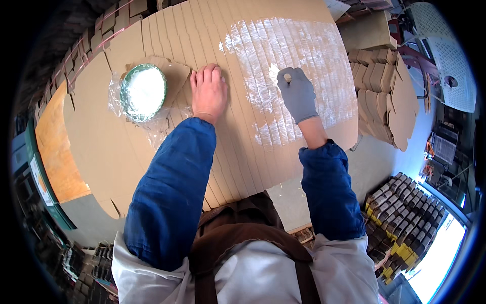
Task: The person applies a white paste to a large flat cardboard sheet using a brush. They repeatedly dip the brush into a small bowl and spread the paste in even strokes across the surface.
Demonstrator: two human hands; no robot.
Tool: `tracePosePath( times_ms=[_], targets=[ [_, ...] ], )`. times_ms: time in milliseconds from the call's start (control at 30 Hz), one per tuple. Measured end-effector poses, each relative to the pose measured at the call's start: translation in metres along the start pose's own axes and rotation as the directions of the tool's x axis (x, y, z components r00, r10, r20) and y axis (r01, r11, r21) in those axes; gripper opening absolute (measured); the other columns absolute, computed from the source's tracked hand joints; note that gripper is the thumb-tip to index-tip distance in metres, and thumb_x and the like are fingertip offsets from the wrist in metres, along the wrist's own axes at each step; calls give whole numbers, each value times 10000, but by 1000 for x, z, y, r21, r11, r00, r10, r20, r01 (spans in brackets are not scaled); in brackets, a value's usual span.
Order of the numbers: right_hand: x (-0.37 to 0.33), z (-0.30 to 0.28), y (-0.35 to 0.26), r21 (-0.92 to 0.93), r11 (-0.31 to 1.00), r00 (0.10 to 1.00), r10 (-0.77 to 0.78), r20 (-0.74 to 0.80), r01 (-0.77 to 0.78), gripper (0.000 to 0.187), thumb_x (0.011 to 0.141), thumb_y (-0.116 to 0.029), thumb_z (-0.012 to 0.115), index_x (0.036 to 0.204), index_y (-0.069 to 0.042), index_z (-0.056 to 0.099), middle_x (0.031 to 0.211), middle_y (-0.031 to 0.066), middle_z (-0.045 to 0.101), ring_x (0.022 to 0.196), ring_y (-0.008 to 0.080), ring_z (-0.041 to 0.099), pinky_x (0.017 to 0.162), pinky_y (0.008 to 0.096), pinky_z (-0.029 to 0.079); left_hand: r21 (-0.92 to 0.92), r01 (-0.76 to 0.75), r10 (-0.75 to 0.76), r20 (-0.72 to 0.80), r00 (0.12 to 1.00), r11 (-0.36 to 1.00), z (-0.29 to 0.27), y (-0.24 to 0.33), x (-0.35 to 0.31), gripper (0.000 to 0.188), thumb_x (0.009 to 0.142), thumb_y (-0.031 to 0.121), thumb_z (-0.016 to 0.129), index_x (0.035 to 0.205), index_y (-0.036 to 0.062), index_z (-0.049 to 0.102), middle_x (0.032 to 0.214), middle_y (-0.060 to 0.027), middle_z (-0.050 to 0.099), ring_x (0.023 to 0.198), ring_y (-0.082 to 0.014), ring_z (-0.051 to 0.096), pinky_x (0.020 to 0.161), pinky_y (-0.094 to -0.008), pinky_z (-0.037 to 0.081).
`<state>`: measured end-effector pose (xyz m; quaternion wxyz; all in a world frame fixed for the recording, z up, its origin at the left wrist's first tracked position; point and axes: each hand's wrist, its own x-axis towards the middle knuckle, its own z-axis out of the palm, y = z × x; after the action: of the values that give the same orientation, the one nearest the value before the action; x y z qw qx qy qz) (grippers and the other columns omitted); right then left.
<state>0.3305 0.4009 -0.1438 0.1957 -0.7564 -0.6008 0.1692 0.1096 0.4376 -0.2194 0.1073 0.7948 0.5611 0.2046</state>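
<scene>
Overlapping brown cardboard sheets lie fanned out in front of me, their edges forming long narrow strips. White paste coats the strips on the right in streaks. Over this coated patch my right hand, in a grey glove, is closed around a brush; its pale bristles show left of the fingers, and most of the handle is hidden. My bare left hand lies flat on the uncoated strips, holding nothing. To its left sits a green-rimmed bowl of white paste, on clear plastic and a cardboard scrap.
Stacked cut cardboard pieces stand right of the work surface. A pile of dark bundled pieces with yellow parts is at the lower right. An orange-brown board is at the left, and more cardboard stacks line the far left.
</scene>
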Motion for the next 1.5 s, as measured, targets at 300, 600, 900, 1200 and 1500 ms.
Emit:
tracePosePath(
  times_ms=[300, 600, 900, 1200, 1500],
  targets=[
    [-53, 9, -25, 81, 988, 991, -130, -21, 131, 90, 884, -153, 606, 969, -122, 610, 992, 125, 590, 764, 370, 654, 683, 477, 535, 5, 3, -3, 12, 1000, 1000, 5, -3, 0, 316, 903, 160, 577, 1202, 82, 511, 1306, -72, 502, 1279, -283, 432, 1128, -520, 280],
    [-63, 14, -18, -29, 993, 992, -117, 57, 119, 122, 894, -144, 620, 1014, -124, 617, 1038, 111, 598, 813, 361, 653, 704, 461, 543, 11, -28, 28, -19, 999, 1000, 4, -4, 1, 313, 908, 168, 577, 1198, 79, 502, 1300, -82, 506, 1269, -292, 438, 1119, -522, 289],
    [-64, 19, -11, -12, 998, 996, -63, 62, 64, 88, 920, -180, 595, 991, -133, 620, 995, 124, 599, 752, 377, 646, 658, 476, 533, 8, -15, 15, 2, 1000, 1000, 5, -5, -1, 300, 930, 164, 551, 1212, 68, 511, 1307, -95, 512, 1273, -297, 435, 1121, -511, 286],
    [-69, 7, 14, 107, 994, 997, -27, -68, 35, 99, 892, -174, 617, 988, -147, 612, 1014, 112, 601, 790, 379, 644, 693, 480, 535, 5, -24, 24, 8, 1000, 1000, 5, -5, -2, 310, 921, 182, 569, 1206, 76, 508, 1328, -76, 494, 1289, -290, 423, 1129, -525, 277],
    [-133, 16, -12, -127, 991, 999, -27, 32, 31, 143, 918, -115, 569, 1046, -133, 629, 1010, 110, 627, 695, 360, 653, 626, 471, 541, 20, -34, 34, 2, 999, 999, 10, -7, -2, 305, 945, 211, 528, 1215, 70, 511, 1317, -80, 508, 1283, -291, 431, 1132, -526, 270]
  ],
)
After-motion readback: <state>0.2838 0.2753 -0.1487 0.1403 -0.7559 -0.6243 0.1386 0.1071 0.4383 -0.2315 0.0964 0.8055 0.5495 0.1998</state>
